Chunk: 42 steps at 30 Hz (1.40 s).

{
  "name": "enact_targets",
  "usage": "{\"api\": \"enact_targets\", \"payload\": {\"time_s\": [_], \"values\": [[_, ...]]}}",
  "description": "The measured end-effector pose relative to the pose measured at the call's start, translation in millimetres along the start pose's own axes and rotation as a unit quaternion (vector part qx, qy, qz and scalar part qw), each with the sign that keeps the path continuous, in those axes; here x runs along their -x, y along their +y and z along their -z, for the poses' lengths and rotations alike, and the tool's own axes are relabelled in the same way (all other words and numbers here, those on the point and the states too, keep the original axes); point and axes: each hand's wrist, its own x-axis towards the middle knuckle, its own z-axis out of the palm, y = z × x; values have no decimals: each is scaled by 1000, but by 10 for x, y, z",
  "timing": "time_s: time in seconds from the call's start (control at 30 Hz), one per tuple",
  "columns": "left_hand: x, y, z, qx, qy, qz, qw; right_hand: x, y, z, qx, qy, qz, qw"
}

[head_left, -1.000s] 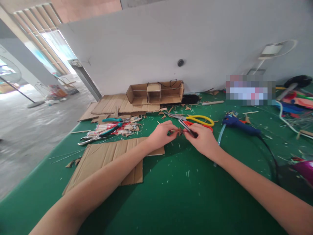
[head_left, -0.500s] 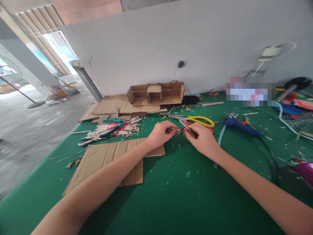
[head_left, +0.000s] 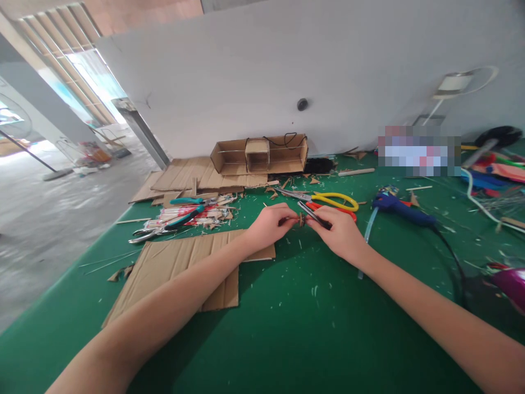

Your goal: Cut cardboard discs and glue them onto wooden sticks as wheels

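Observation:
My left hand [head_left: 271,225] is closed in a pinch, its fingertips at a small brown piece [head_left: 302,220] that looks like cardboard. My right hand [head_left: 342,232] is closed around a slim dark tool [head_left: 314,213] with a silvery end that points up and to the left; its exact kind cannot be made out. The right thumb and finger also meet the brown piece from the other side, so it sits between both hands. Just behind the right hand lie scissors [head_left: 334,200] with yellow and red handles.
A cardboard sheet [head_left: 176,262] lies under my left forearm. Teal-handled pliers [head_left: 184,218] rest on wrapped sticks at left. An open cardboard box [head_left: 229,158] stands against the wall. A blue glue gun [head_left: 404,210] with its cable lies at right. Scraps dot the green tabletop [head_left: 283,339].
My left fingertips have come closer to the brown piece, and the thin stick seen between them no longer shows. The right hand has barely moved. The view has shifted slightly.

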Motion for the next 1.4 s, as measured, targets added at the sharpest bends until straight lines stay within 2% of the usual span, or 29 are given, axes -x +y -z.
{"api": "enact_targets", "payload": {"time_s": [0.27, 0.4, 0.47, 0.6, 0.77, 0.87, 1.03, 1.13, 1.23, 1.33, 1.4], "values": [[-4, 5, 0, 4, -1, 9, 1000, -8, -34, 2, -6, 1, -2, 1000], [-29, -18, 24, 36, 43, 53, 997, -38, -43, 79, 2, 18, -5, 1000], [-44, -47, 46, 73, 60, 97, 991, -52, -16, 130, -9, 38, -33, 999], [-65, -126, 90, 145, 59, 162, 974, -69, 34, 185, -87, 46, -143, 985], [-69, -180, 115, 158, 45, 166, 972, -74, 47, 161, -194, 25, -199, 960], [-68, -176, 111, 164, 55, 168, 971, -77, 69, 163, -217, 19, -214, 952], [-73, -193, 73, 219, 94, 185, 953, -92, 87, 248, -171, -32, -161, 971], [-78, -207, 59, 237, 103, 183, 949, -87, 100, 332, 0, -47, -104, 993], [-91, -197, 66, 224, 105, 185, 951, -67, 157, 404, 161, -129, -24, 978], [-117, -177, 81, 199, 109, 194, 954, -43, 212, 431, 181, -205, 2, 962], [-137, -171, 87, 187, 108, 198, 956, -28, 208, 413, 187, -224, 17, 956]]}}
